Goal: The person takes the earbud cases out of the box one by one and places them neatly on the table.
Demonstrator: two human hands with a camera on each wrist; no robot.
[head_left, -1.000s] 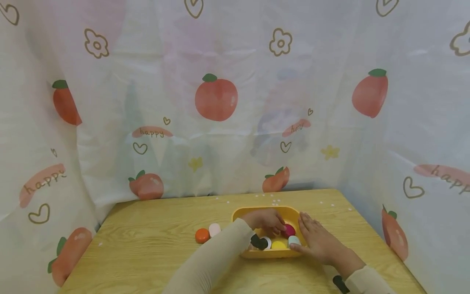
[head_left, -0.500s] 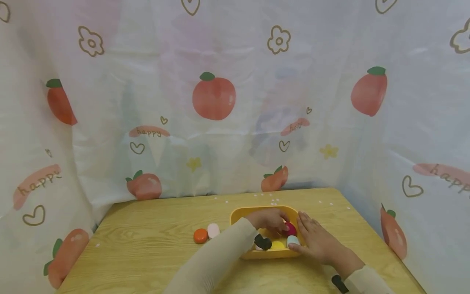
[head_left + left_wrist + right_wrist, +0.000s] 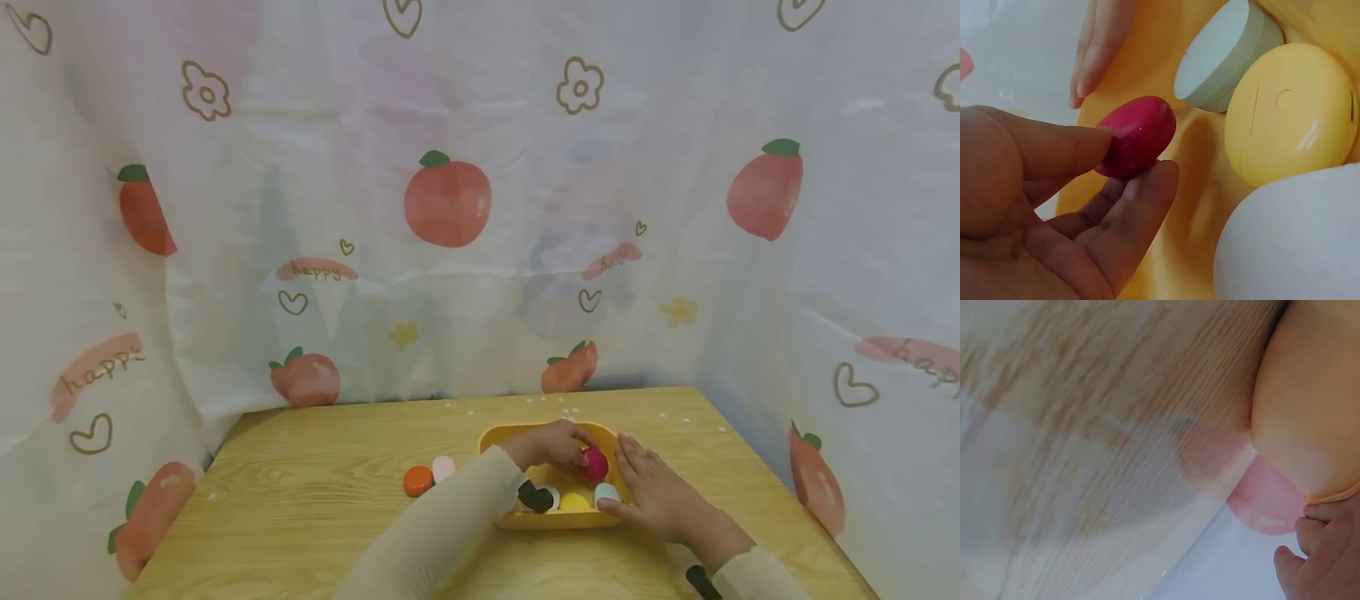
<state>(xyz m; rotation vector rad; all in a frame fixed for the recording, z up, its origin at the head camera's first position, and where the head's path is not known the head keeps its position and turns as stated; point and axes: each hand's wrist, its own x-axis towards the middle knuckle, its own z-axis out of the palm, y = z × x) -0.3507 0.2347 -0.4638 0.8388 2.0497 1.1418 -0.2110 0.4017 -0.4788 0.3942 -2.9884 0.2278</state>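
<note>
Inside a yellow plastic box (image 3: 558, 522), my left hand (image 3: 551, 446) pinches a glossy magenta pebble-shaped piece (image 3: 1141, 134) between thumb and fingers, near the right wall. My right hand (image 3: 660, 496) rests along the box's right side with straight fingers; in the right wrist view its fingertips (image 3: 1310, 534) sit at the rim. Close to the right thumb is a pale green rounded piece (image 3: 1229, 56). A yellow oval piece (image 3: 1291, 115) with a fine seam and a small circle lies beside it. A white piece (image 3: 1297, 237) is nearest the left wrist camera, partly hidden by the left cuff in the head view.
Left of the box, an orange rounded piece (image 3: 417, 481) and a pale pink one (image 3: 443, 468) lie on the wooden table (image 3: 315, 500). Small white bits dot the table's far edge. A printed curtain (image 3: 480, 317) hangs behind and at both sides.
The magenta piece has come up slightly off its earlier spot and stands more tilted in my left hand's pinch. My right hand stays at the box's right side.
</note>
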